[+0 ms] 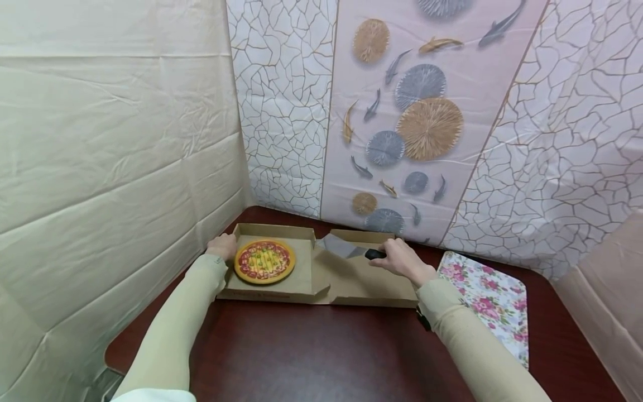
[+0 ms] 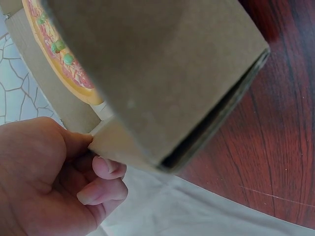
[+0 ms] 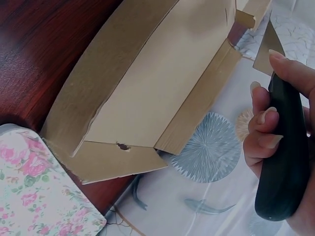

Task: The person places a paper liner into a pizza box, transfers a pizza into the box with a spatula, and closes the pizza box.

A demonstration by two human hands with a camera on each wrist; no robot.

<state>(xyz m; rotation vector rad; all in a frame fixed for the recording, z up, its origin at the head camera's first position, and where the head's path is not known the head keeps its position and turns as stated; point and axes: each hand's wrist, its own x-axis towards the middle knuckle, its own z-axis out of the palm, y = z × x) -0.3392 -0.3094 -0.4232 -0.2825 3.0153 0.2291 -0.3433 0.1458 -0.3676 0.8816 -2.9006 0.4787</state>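
An opened cardboard pizza box point(image 1: 321, 298) lies flat at the back of the table. In its left half sits a round pizza point(image 1: 264, 261) with a yellow crust and colourful toppings. My left hand point(image 1: 222, 245) is at the box's left side; in the left wrist view its thumb and fingers pinch the cardboard wall point(image 2: 115, 142). My right hand point(image 1: 403, 259) grips the black handle point(image 3: 283, 152) of a pizza server over the box's right half. The server's flat metal blade point(image 1: 341, 245) points left, towards the pizza.
A floral-patterned board point(image 1: 489, 301) lies on the dark red wooden table point(image 1: 311, 352) at the right. A black object point(image 1: 423, 319) shows partly beneath my right forearm. Patterned cloth point(image 1: 281, 100) hangs behind the table, and plain pale cloth point(image 1: 120, 139) hangs at the left.
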